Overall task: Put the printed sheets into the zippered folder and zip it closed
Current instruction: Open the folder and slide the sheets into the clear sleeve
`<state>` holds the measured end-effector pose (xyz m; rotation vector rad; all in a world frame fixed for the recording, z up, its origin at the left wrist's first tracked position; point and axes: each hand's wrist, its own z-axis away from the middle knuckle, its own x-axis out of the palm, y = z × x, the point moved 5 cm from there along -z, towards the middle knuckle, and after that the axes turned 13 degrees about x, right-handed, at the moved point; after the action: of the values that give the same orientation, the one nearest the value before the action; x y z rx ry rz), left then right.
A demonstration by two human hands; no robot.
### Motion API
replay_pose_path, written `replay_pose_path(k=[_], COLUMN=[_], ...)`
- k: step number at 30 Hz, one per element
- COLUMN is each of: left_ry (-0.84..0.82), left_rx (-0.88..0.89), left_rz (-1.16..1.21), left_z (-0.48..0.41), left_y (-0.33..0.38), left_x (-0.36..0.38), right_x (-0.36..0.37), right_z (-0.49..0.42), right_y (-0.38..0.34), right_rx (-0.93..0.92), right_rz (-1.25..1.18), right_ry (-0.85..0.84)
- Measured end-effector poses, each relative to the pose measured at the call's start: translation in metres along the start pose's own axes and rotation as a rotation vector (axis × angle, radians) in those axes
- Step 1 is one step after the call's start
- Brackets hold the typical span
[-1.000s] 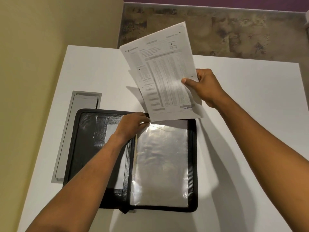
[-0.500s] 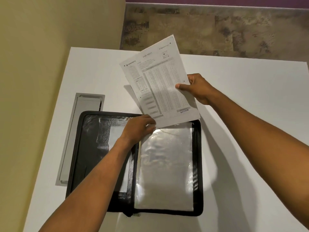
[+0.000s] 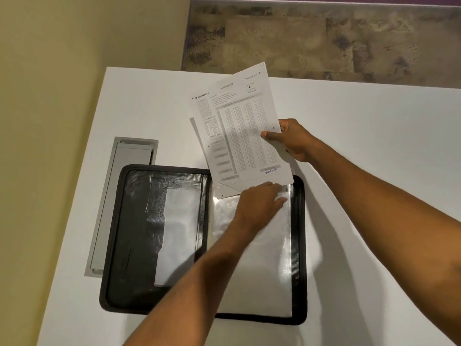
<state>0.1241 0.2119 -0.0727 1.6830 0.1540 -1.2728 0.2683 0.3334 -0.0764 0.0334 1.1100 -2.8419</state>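
Head view: right hand (image 3: 295, 139) pinches printed sheets (image 3: 239, 128), apparently entering sleeve (image 3: 262, 245).

bright overhead light, sleeve glare, wide-angle edges.

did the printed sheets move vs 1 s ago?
Yes. The printed sheets came down toward the open zippered folder; their lower corner now sits inside the clear sleeve, not above the folder's far edge.

Printed sheets (image 3: 239, 131): white OMR forms with bubble grids and an "ENTERED" stamp, tilted, lower edge entering the top of a clear sleeve. Zippered folder (image 3: 139, 245): black, unzipped, lying open flat; left panel carries pockets, right panel carries the clear plastic sleeve (image 3: 264, 270).
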Motion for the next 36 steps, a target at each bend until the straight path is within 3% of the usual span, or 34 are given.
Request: replay_pose_path(k=[11,25,36], left_ry=[-0.081,-0.136,-0.143], left_rx=[-0.123,-0.133,-0.118], left_rz=[-0.258,-0.306,-0.295], left_z=[-0.028,-0.039,-0.037], left_y=[0.038,0.061,0.063], left_x=[0.001,-0.007,0.004], right_x=[0.000,0.004,0.002], right_z=[-0.011,-0.031,-0.029], right_y=[0.001,0.008,0.032], right_rx=[0.042,0.154,0.202], right_rz=[0.015,0.065,-0.048], right_ry=[0.007,-0.024,0.022])
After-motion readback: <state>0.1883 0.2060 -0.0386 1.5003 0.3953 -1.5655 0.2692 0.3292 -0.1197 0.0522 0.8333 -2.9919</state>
